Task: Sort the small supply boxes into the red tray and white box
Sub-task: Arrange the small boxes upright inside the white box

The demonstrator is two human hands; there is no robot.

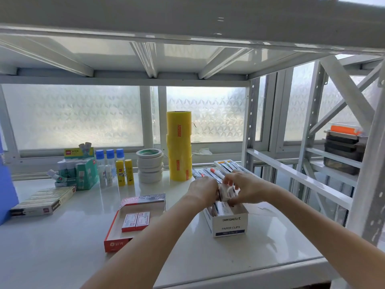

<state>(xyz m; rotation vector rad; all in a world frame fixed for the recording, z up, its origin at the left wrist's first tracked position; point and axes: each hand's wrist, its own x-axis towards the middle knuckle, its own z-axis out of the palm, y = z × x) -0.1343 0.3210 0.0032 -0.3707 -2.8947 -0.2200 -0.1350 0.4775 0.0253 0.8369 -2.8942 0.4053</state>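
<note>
Both hands — our left hand (203, 189) and right hand (248, 187) — grip one small supply box (227, 190) just above the white box (229, 224), right of centre; the red tray (116, 240) — lower centre — holds two.

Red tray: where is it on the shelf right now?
Head view: the red tray lies open at centre-front of the white shelf, left of the white paper clips box, with two small red boxes side by side inside it.
</note>
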